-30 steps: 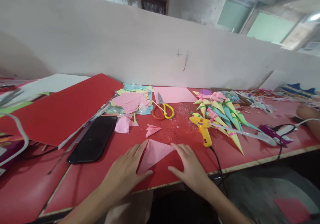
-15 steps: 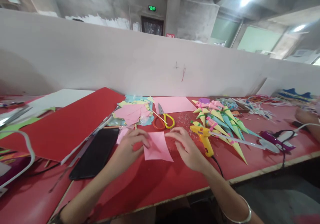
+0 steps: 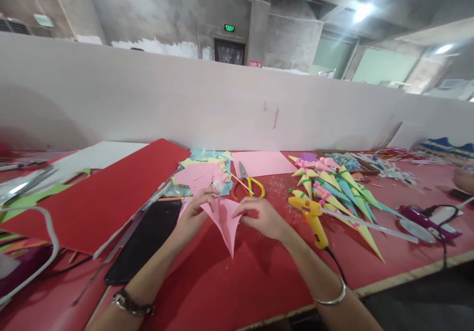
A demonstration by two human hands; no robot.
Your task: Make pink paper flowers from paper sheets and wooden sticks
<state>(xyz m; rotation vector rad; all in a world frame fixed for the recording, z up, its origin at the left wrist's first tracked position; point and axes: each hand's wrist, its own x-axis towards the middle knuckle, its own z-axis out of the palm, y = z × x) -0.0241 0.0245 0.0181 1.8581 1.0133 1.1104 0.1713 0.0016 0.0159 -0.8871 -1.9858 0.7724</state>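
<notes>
A small pink sheet of paper (image 3: 226, 222) is held up between my two hands, bent inward with one corner pointing down toward me. My left hand (image 3: 196, 212) pinches its left side, and my right hand (image 3: 259, 215) pinches its right side with curled fingers. Just beyond the hands lie scissors (image 3: 243, 170) with red and yellow handles. A stack of cut pink paper pieces (image 3: 200, 175) rests on other coloured scraps behind my left hand. To the right of my right hand is a yellow glue gun (image 3: 314, 222) with a long clear glue stick.
A black phone (image 3: 144, 242) and a large red sheet (image 3: 99, 198) lie at left. Paper cones (image 3: 344, 188) in yellow, blue and green are piled at right. A purple tool (image 3: 425, 222) with a cable lies farther right, near another person's hand (image 3: 462, 179).
My right hand has closed on the pink paper. The sheet has turned and bent, so a corner now points down toward me. The camera view has shifted slightly.
</notes>
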